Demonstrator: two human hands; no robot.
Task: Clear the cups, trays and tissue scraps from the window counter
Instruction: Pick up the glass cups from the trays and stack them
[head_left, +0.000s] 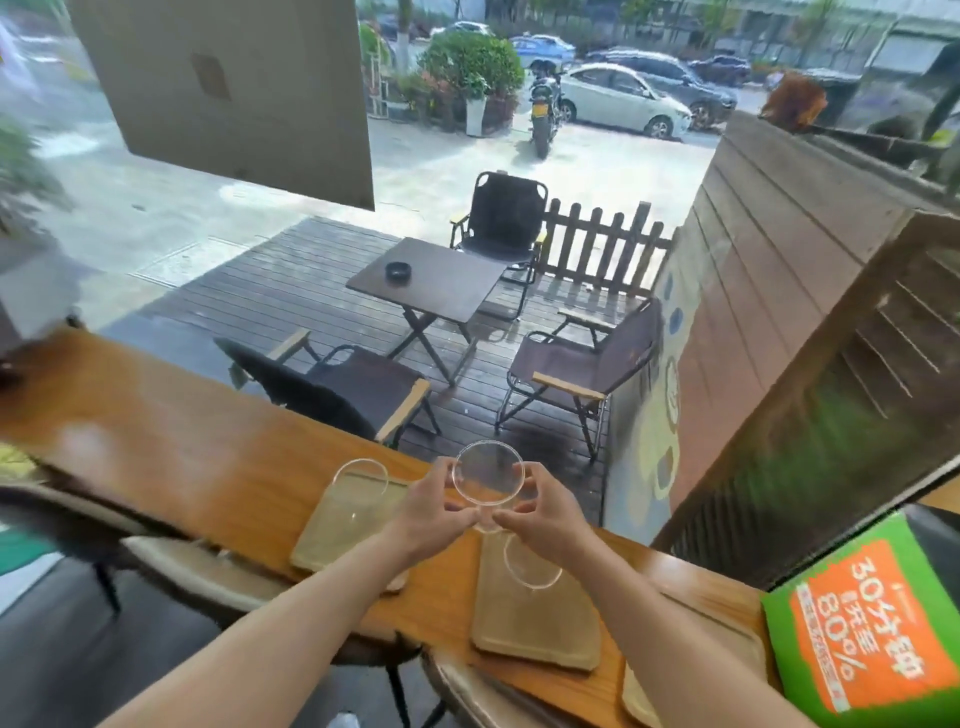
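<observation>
Both my hands hold one clear glass cup (488, 475) above the wooden window counter (182, 447); my left hand (434, 506) grips its left side, my right hand (540, 512) its right. A second clear cup (358, 491) stands on the left pale wooden tray (332, 540). A third clear cup (530, 564) stands on the middle tray (535, 629), just below my hands. A third tray (727, 639) lies further right, partly hidden. No tissue scraps are visible.
A green and orange sign (872, 623) stands at the counter's right end. Stool seats (197, 566) sit under the counter's near edge. The window glass rises behind the counter, with patio chairs and a table (431, 283) outside.
</observation>
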